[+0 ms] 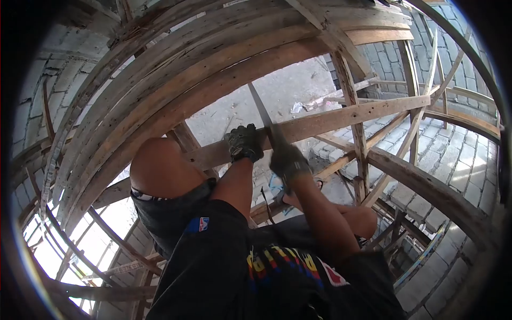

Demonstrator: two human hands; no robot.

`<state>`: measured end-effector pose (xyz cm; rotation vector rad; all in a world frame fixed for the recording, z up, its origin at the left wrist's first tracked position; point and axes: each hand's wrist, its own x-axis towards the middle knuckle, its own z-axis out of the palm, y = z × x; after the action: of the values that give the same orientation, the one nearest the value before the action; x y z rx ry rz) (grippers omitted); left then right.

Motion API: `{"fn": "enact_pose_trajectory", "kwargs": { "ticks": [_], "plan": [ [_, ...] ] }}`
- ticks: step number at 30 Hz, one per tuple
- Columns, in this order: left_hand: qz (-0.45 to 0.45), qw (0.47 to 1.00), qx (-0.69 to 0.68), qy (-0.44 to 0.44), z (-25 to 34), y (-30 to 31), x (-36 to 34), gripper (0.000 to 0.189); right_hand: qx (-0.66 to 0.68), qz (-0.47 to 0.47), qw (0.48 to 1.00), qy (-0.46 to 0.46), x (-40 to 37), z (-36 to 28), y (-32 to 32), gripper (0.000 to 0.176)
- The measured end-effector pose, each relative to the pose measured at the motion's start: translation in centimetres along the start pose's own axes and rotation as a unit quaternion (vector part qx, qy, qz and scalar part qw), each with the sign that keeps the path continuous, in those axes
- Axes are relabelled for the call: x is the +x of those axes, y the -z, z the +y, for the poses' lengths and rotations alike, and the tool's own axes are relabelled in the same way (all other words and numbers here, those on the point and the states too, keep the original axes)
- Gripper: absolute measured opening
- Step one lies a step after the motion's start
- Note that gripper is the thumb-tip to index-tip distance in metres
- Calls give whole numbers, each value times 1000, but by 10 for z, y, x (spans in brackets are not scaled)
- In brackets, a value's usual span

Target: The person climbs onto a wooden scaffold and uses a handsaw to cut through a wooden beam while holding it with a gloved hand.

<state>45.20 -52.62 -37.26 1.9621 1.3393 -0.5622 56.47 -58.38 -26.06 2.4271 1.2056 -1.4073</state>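
My right hand (288,161), in a dark glove, is closed around the handle of a handsaw (258,104); the handle itself is hidden by the hand. The saw's blade points away from me and crosses a long wooden beam (330,118). Just left of the blade, my left hand (245,143), also gloved, is wrapped over the top of the same beam. The beam runs from near my left knee up to the right, past an upright post (349,88). Whether the teeth have cut into the wood cannot be made out.
Several thick planks (176,69) lie side by side ahead and to the left. Grey block walls (453,154) stand to the right. A concrete floor (290,80) shows far below between the timbers. Another beam (426,184) slants at the right.
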Motion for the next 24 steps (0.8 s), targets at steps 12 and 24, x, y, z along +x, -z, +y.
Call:
{"fn": "enact_pose_trajectory", "kwargs": {
  "ticks": [12,24],
  "plan": [
    [-13,1000,21,9,5,13,-2,76,-13,-135,988,-70,-132,-17,42,85],
    [-43,999,12,-1,2,26,-3,75,102,136,985,2,-55,39,-40,70]
  ]
}}
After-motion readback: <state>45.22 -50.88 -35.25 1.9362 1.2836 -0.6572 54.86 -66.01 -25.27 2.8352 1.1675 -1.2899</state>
